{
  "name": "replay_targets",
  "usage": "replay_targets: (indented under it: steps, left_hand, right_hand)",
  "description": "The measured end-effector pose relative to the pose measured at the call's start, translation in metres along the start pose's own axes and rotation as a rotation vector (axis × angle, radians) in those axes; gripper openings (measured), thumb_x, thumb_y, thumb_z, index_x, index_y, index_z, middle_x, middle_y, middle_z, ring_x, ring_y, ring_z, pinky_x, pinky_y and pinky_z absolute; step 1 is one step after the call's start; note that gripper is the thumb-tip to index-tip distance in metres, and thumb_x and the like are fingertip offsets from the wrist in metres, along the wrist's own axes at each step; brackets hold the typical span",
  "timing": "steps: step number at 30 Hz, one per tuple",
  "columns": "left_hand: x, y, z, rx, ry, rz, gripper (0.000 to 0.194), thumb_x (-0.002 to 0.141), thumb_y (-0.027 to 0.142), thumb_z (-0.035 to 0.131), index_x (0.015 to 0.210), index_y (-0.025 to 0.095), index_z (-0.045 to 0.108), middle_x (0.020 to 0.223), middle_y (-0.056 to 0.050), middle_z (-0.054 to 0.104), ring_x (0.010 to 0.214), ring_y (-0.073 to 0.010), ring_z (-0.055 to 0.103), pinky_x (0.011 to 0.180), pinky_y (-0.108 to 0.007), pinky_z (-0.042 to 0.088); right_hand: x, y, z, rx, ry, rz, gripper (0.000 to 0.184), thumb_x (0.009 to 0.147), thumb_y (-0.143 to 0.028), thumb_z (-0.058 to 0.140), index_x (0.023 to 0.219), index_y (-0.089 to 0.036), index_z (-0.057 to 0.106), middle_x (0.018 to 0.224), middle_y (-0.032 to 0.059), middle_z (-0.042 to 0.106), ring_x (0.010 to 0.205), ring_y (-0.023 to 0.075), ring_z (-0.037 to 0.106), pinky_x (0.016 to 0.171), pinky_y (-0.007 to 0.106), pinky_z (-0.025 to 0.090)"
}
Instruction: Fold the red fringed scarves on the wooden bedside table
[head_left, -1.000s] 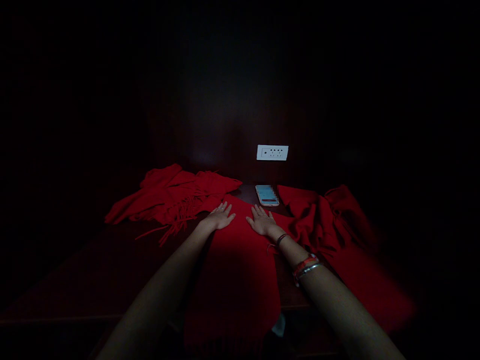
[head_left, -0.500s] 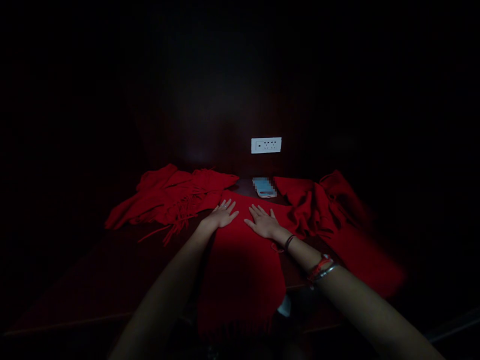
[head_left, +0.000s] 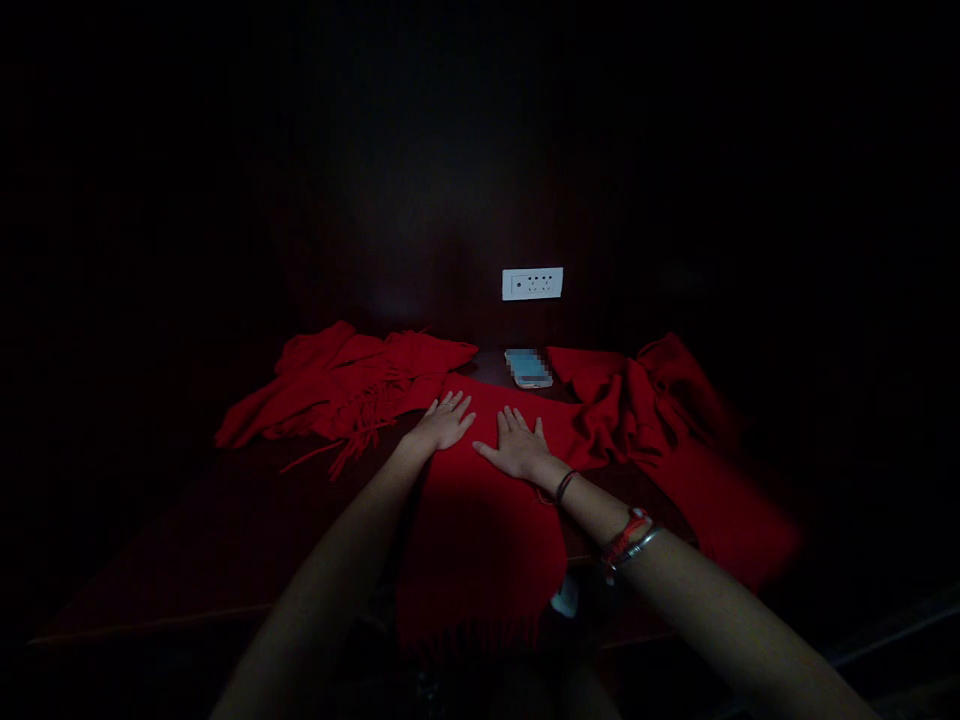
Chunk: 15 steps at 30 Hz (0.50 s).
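A red fringed scarf [head_left: 484, 540] lies spread over the dark table, its fringed end hanging past the front edge. My left hand [head_left: 444, 422] rests flat on the scarf's left side, fingers spread, a ring on one finger. To its right, my right hand [head_left: 517, 445] also presses palm-down on the cloth, thumb out to the left. Neither hand grasps anything. Bunched red cloth [head_left: 630, 405] sits right of my right hand and looks joined to the flat part. Another crumpled red scarf [head_left: 345, 385] with tangled fringe lies at the left.
Behind my hands a phone [head_left: 529, 369] lies on the table near the back wall. A white socket plate [head_left: 532, 284] is set in that wall. The table's front edge [head_left: 150, 624] runs below my forearms. Deep shadow hides both sides.
The view has shifted slightly. My right hand has slid a little left over the scarf, closer to the left hand, which stays nearly in place. Both remain flat.
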<state>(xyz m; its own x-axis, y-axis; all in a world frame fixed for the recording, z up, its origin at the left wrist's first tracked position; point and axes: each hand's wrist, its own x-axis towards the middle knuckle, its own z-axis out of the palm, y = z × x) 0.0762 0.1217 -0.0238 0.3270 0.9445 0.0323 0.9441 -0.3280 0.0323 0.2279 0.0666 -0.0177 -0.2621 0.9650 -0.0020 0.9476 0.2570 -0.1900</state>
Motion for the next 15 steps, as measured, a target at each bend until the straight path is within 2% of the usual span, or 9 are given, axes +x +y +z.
replay_targets:
  steps: [4,8,11,15]
  left_hand:
    - [-0.001,0.001,0.003,0.012,0.025,-0.001,0.054,0.083,0.043,0.012,0.128,0.015,0.018,0.134,-0.006,0.015,0.122,-0.0198,0.008,0.097,-0.037,0.009]
    - [-0.001,0.003,0.003,0.020,0.043,-0.007,0.054,0.083,0.042,0.013,0.128,0.014,0.019,0.134,-0.007,0.016,0.122,-0.0197,0.009,0.097,-0.037,0.009]
    - [-0.003,0.004,0.002,0.031,0.066,0.005,0.053,0.082,0.041,0.015,0.127,0.014,0.022,0.133,-0.007,0.018,0.122,-0.0199,0.011,0.097,-0.038,0.010]
    - [-0.006,0.003,0.000,0.058,0.192,0.130,0.048,0.083,0.036,0.015,0.126,0.016,0.025,0.134,-0.004,0.017,0.122,-0.0161,0.008,0.098,-0.034,0.006]
  right_hand:
    - [-0.014,0.026,0.001,-0.015,-0.017,0.010,0.074,0.074,-0.058,0.013,0.129,-0.009,0.010,0.135,0.0076,0.006,0.122,0.0205,0.001,0.095,0.045,0.000]
    - [-0.026,0.048,-0.007,-0.035,-0.062,0.048,0.069,0.077,-0.053,0.014,0.130,-0.010,0.008,0.136,0.0066,0.004,0.122,0.0191,0.001,0.096,0.042,0.001]
    - [-0.025,0.045,-0.020,-0.004,-0.107,0.063,0.067,0.078,-0.051,0.016,0.130,-0.008,0.008,0.135,0.0076,0.005,0.122,0.0196,0.002,0.096,0.041,0.005]
    - [-0.004,0.019,-0.030,0.047,0.006,-0.019,0.069,0.077,-0.053,0.013,0.129,-0.008,0.008,0.136,0.0074,0.005,0.122,0.0195,0.000,0.096,0.041,0.006]
